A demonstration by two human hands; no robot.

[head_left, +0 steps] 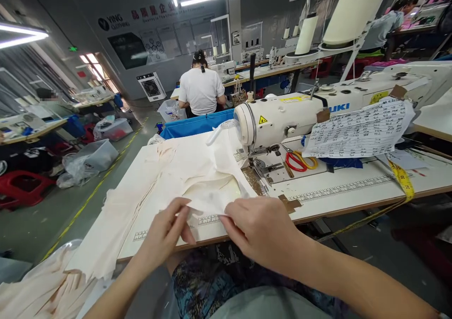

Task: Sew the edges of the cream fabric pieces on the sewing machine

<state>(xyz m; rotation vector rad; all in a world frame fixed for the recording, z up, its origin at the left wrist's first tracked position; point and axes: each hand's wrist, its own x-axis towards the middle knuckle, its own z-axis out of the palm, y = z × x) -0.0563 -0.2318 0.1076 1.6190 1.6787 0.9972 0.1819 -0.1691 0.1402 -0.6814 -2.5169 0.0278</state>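
A white fabric piece with a curved, open edge lies on the sewing table, just left of the needle area of a white sewing machine. My right hand pinches its near edge between thumb and forefinger. At the same edge, further left, my left hand has its thumb and forefinger closed on the cloth, the other fingers loosely curled. Both hands are above the table's front edge, over a printed ruler scale. Left of them, stacked pale peach fabric pieces hang over the table's edge.
Red and yellow-handled scissors lie beside the needle area. A handwritten sheet is fixed to the machine. A yellow tape measure drapes over the front edge. Thread cones stand behind. A person in white sits ahead.
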